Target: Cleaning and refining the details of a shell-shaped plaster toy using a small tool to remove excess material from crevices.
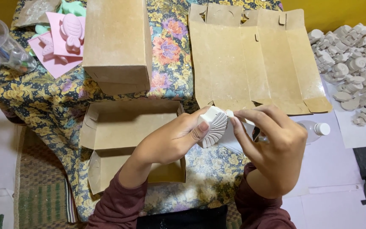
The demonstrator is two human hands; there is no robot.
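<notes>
Left hand [172, 140] is closed on a white shell-shaped ribbed plaster cast [214, 126], thumb pressed on its ribbed face, above the near edge of the table. Right hand [272, 146] has thumb and forefinger pinched together on a small white piece at the cast's upper edge; what that piece is cannot be told.

Containers: an open brown cardboard box [130, 127] lies just left of the hands, lid flap folded toward the viewer, nothing visible inside. A closed brown cardboard box [117, 42] stands behind it. A clear plastic cup [1, 42] at far left holds coloured sticks. A clear plastic bottle with white cap [316, 129] lies partly behind the right hand.

Packages: an unfolded flat brown cardboard box blank [255, 59] lies on the floral tablecloth [56, 101]. Pink sheets carrying pink moulded shapes [64, 38] sit at upper left. A heap of white plaster casts [352, 59] lies at right.
</notes>
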